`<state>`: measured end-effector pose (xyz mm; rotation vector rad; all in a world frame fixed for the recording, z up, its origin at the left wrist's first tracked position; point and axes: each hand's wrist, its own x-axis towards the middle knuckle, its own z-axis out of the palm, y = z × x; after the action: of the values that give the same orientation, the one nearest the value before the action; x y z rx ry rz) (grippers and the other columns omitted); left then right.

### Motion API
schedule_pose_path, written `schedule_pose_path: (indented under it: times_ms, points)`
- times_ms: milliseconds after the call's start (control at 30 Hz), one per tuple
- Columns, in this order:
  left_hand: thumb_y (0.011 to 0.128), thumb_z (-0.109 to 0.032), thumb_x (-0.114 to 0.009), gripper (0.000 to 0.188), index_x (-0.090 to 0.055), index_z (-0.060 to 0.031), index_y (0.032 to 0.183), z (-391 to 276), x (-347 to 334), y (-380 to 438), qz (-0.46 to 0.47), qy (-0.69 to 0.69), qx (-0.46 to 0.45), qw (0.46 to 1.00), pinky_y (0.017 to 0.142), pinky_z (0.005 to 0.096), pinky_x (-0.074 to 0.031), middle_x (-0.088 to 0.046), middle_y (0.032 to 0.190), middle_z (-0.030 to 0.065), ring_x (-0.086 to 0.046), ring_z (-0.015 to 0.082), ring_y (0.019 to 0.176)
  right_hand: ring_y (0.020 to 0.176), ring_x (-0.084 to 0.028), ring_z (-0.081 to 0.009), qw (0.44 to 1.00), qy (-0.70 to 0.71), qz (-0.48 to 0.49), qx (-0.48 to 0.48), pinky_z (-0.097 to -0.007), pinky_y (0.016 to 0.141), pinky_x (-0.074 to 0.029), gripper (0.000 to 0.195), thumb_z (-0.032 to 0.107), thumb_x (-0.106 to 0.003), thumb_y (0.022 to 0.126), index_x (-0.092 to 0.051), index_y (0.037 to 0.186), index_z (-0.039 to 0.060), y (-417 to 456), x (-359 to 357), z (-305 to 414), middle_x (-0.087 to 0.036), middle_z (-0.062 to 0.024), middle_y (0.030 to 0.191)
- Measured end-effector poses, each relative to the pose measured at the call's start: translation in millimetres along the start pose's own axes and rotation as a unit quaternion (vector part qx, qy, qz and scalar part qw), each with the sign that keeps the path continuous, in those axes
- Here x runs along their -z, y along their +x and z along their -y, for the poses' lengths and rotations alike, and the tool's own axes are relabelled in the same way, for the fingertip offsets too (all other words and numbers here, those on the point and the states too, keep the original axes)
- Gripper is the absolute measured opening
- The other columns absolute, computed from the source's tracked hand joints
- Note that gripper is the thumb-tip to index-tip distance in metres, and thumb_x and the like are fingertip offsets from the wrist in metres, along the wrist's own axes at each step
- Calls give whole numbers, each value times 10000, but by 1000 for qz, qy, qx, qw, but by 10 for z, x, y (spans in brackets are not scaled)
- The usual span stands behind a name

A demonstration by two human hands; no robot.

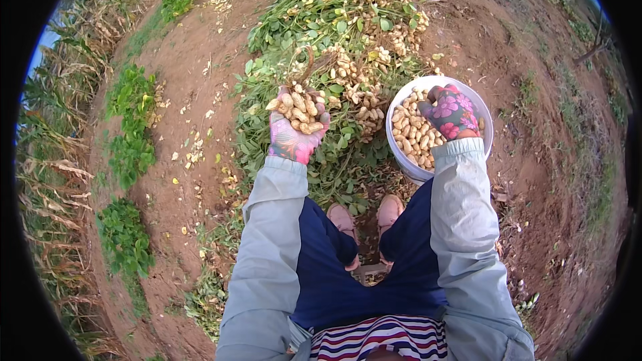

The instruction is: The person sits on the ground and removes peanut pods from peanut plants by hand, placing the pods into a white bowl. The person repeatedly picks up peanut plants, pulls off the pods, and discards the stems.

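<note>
My left hand (298,133), in a pink and grey patterned glove, is palm up with a cluster of unshelled peanuts (299,108) in it; a brown root or stem rises above them. My right hand (451,111), in a floral glove with bare fingertips, is inside a white plastic bucket (398,156) partly filled with loose peanut pods (414,133). Its fingers are curled over the pods, and what they hold, if anything, is hidden. Beyond and between both hands spreads a heap of uprooted peanut plants (316,25), with pods still on their roots.
My pink shoes (342,218) stand between the heap and my seat. A row of low green plants (128,135) grows on the left, with dry corn plants (60,175) beyond. Fallen yellow leaves and pale bits lie on the brown soil (536,160).
</note>
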<state>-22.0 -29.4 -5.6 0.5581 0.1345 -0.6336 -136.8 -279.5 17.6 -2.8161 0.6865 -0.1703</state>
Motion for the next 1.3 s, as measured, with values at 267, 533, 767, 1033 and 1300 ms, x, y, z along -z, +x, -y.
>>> schedule_pose_path:
  times_ms: [267,533,767,1033,1300]
  points:
    - [839,-493,-418,461,-573,-66,916,60,22,68,48,38,2,998,656,407,-478,-606,959,123,-573,216,729,502,-517,-91,809,543,176,143,-234,471,-411,292,337,-609,790,-612,791,46,-99,-293,700,-551,-30,592]
    - [844,-485,-421,429,-572,-110,991,184,101,133,32,42,52,997,809,479,-446,-608,946,108,-569,282,891,668,-581,-220,890,413,115,156,-322,607,-449,382,398,-631,748,-580,809,24,-79,-417,1090,-600,-106,703]
    - [830,-415,-496,285,-559,-137,840,163,278,237,34,83,31,995,471,366,-469,-619,737,67,-588,227,583,496,-576,-129,820,492,222,189,-254,468,-445,414,428,-605,782,-568,702,24,-29,-387,1042,-581,-62,603]
    - [884,-293,-433,218,-459,-194,692,208,147,139,94,33,37,994,242,248,-263,-592,661,-7,-485,106,396,471,-550,-117,715,616,282,174,-239,430,-430,276,261,-585,814,-566,662,32,14,-407,886,-583,-55,609]
    - [878,-285,-412,199,-510,-140,782,211,293,188,115,15,-11,993,427,305,-449,-562,682,52,-547,195,567,580,-572,-261,916,275,62,285,-360,537,-447,343,362,-578,750,-570,632,40,10,-432,970,-554,-85,598]
